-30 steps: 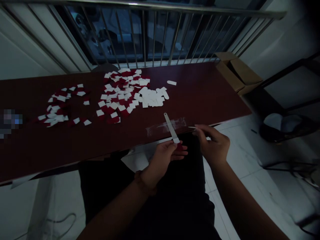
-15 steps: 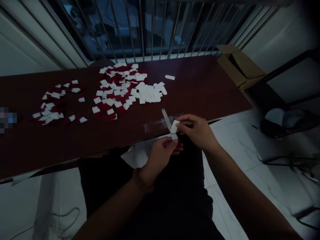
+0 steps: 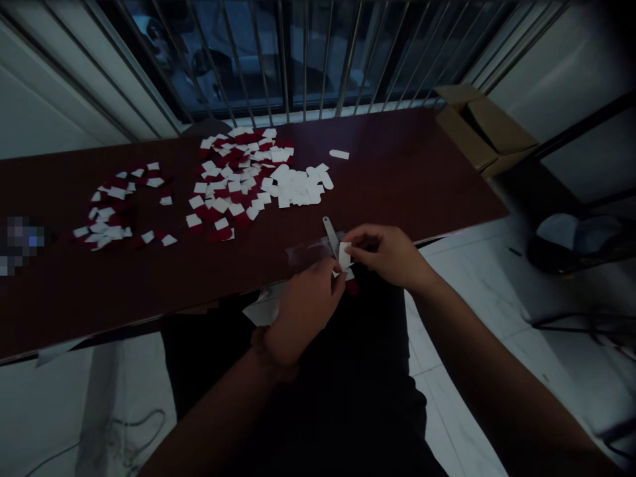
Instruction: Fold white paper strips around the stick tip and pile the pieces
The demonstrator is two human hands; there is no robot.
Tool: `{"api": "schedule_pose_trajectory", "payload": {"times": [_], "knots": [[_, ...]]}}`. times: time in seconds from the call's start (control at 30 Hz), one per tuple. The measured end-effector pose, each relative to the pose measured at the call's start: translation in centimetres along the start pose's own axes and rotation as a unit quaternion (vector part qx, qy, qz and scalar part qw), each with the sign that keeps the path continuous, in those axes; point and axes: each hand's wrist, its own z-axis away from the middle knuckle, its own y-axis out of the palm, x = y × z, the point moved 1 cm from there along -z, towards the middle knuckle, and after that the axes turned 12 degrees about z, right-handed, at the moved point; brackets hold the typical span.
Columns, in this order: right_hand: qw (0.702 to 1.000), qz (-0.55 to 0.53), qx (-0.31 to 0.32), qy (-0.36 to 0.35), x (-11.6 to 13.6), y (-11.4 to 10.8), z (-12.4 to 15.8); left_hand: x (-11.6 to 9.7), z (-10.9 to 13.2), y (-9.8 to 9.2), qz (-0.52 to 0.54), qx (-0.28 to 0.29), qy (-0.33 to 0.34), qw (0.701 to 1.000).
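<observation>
1. Left hand (image 3: 305, 301): back upward, wrist bent inward, bracelet (image 3: 263, 344) at the wrist. Fingers curled, thumb and index close together at the tab's lower left edge; whether they pinch it cannot be told.
2. Right hand (image 3: 390, 255): reaches in from the right, forearm slanting. Thumb and index nipped together on the white tab, the other fingers bent.
3. White tab (image 3: 344, 252): between both hands, above the table's near edge, partly hidden by fingers.
4. Flat strip (image 3: 329, 228), holed at its far end: slants away over the table, lower part behind the tab.
5. Red-and-white piece (image 3: 351, 285): just below the tab, mostly covered.
6. Clear plastic film (image 3: 308, 252): on the table, beside the strip.
7. White tab pile (image 3: 298, 187): beyond the strip; one loose tab (image 3: 339, 154) farther back.
8. Red-and-white heap (image 3: 233, 182): adjoins the pile's left; smaller cluster (image 3: 112, 212) farther left.
9. Dark red-brown table (image 3: 412, 172): cardboard box (image 3: 489, 132) at its right end, barred railing (image 3: 308, 59) behind.
</observation>
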Motion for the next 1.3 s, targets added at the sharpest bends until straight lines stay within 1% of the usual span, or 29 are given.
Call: {"api": "schedule_pose_trajectory", "payload": {"times": [0.1,0.23,0.37,0.53,0.67,0.77,0.83,0.9,0.97,1.0,1.03,1.07,1.1,1.17,1.2,1.23,1.27,1.3], "knots": [[1.000,0.006,0.007,-0.007,-0.1,0.0,-0.2,-0.4,-0.8,-0.3,-0.049,0.045,0.003,0.998],[1.000,0.016,0.006,-0.015,0.0,-0.1,-0.3,-0.3,-1.1,0.0,-0.106,0.060,0.032,0.992],[0.999,0.019,0.019,-0.026,-0.1,-0.1,-0.4,0.2,-0.8,0.2,-0.148,0.042,0.064,0.986],[0.997,0.039,0.049,-0.040,0.1,-0.3,-0.6,0.8,-0.6,0.5,-0.162,0.016,0.092,0.982],[0.992,0.095,0.078,-0.033,0.7,-0.7,-0.6,1.1,-0.6,0.8,-0.174,-0.001,0.110,0.979],[0.982,0.152,0.104,-0.043,1.3,-1.1,-0.4,1.4,-0.6,1.0,-0.177,-0.014,0.105,0.979],[0.975,0.181,0.113,-0.056,1.8,-1.4,-0.2,1.5,-0.4,1.1,-0.164,-0.023,0.095,0.982],[0.975,0.190,0.102,-0.060,2.0,-1.5,0.1,1.5,0.0,1.2,-0.119,-0.032,0.085,0.989],[0.981,0.173,0.070,-0.057,2.0,-1.4,0.5,1.6,0.7,1.3,-0.029,-0.041,0.048,0.998],[0.985,0.156,0.053,-0.057,1.9,-1.3,0.8,1.6,1.1,1.4,0.038,-0.043,0.014,0.998],[0.989,0.133,0.040,-0.058,1.7,-1.2,1.0,1.6,1.4,1.5,0.120,-0.038,-0.032,0.992],[0.992,0.109,0.032,-0.060,1.4,-1.0,1.3,1.6,1.6,1.8,0.213,-0.027,-0.083,0.973],[0.994,0.087,0.030,-0.060,1.1,-0.8,1.6,1.5,1.7,2.1,0.311,-0.009,-0.131,0.941],[0.997,0.050,0.043,-0.049,0.4,-0.5,2.1,1.3,1.6,2.9,0.483,0.029,-0.199,0.852],[0.997,0.037,0.051,-0.040,0.2,-0.4,2.3,1.1,1.4,3.2,0.543,0.040,-0.217,0.810],[0.998,0.026,0.057,-0.029,0.1,-0.3,2.5,0.9,1.2,3.5,0.584,0.044,-0.228,0.778],[0.998,0.018,0.063,-0.019,0.0,-0.2,2.7,0.7,0.9,3.8,0.609,0.042,-0.236,0.756],[0.998,0.014,0.066,-0.012,0.0,-0.1,2.8,0.6,0.7,3.9,0.622,0.036,-0.244,0.743]]}}
